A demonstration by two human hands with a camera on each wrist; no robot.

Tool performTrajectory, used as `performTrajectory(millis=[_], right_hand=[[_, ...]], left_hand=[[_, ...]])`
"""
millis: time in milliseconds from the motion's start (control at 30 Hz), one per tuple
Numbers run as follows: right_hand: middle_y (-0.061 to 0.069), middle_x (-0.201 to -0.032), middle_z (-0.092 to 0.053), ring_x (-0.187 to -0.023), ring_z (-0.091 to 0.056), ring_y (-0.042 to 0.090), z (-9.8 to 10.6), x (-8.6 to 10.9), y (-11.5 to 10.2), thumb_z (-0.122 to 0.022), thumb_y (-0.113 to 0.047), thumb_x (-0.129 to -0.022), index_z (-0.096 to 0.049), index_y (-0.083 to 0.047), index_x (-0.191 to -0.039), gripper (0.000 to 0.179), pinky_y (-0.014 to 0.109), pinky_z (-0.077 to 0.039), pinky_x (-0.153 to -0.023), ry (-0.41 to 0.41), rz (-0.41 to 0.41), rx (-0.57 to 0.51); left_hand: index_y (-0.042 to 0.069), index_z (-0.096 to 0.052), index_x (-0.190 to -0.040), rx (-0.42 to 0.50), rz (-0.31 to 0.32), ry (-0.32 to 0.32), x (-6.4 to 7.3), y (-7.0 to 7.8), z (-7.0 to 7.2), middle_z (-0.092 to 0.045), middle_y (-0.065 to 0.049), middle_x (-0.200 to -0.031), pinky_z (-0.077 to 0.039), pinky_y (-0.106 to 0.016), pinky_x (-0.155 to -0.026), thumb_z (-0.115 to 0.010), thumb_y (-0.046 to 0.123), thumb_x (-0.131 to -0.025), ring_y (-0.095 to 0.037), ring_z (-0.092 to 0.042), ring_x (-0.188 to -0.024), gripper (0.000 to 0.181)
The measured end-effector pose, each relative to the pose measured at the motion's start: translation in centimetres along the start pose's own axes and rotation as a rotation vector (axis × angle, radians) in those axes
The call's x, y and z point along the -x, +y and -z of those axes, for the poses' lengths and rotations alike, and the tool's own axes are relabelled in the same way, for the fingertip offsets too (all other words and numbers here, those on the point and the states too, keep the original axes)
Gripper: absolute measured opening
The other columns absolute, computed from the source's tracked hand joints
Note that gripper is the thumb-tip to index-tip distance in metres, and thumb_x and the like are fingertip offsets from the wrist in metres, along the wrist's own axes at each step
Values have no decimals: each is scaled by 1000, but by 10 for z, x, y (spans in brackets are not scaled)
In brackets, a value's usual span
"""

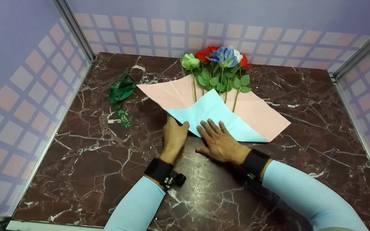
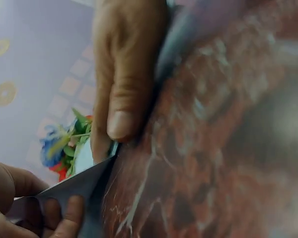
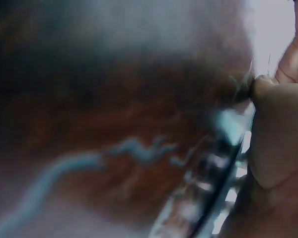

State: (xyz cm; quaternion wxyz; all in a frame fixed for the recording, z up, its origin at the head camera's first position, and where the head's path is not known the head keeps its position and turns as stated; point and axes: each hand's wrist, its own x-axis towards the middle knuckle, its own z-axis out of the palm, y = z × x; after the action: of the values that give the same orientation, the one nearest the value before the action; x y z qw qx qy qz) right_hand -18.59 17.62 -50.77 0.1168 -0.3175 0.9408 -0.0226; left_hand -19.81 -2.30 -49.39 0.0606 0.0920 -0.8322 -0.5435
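A sheet of wrapping paper [image 1: 210, 114], pink inside and light blue on its folded-up lower flap, lies on the table. My left hand [image 1: 175, 133] pinches the flap's left lower edge; in the left wrist view its curled fingers [image 2: 72, 215] are on one face and the thumb on the other. With fingers spread, my right hand [image 1: 218, 142] presses flat on the blue flap near its bottom edge. Artificial flowers [image 1: 222, 57], red, blue, white and pale green, lie on the paper, their lower stems hidden under the flap. The right wrist view is blurred.
A bunched green ribbon [image 1: 122, 89] lies on the dark marbled table [image 1: 85, 179], left of the paper. Checkered panels [image 1: 159, 30] enclose the table at the back and both sides. Each wrist wears a black strap [image 1: 255, 162].
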Motion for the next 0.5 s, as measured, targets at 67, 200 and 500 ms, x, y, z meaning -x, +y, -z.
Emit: performTrajectory(millis=[67,200,500], right_hand=[[15,-177,-4,-164,1,37,-1,-1,0,-35,-64,-109,-9,-10,-170,86,64,0,-131,-7,-6,0],[16,-177,-2,-164,1,38,-4,-3,0,-34,-66,-108,-6,-10,-170,88,63,2,-130,-3,-7,-6],[26,-174,-7,-163,-6,39,2,4,11,-40,-65,-107,-7,-1,-168,94,59,-4,-132,119,10,-131]], left_hand=[[-1,-50,-147,-106,-109,-2,-1,7,-7,-71,-24,-127,-57,-51,-99,-72,12,-95,-40,-70,-115,58],[1,-45,-153,-229,-304,-68,-4,22,-22,-67,-28,-134,-60,-53,-94,-71,6,-94,-45,-71,-110,65],[6,-42,-157,-427,-354,-183,-11,41,-42,-67,-22,-137,-62,-48,-91,-72,15,-98,-41,-73,-107,67]])
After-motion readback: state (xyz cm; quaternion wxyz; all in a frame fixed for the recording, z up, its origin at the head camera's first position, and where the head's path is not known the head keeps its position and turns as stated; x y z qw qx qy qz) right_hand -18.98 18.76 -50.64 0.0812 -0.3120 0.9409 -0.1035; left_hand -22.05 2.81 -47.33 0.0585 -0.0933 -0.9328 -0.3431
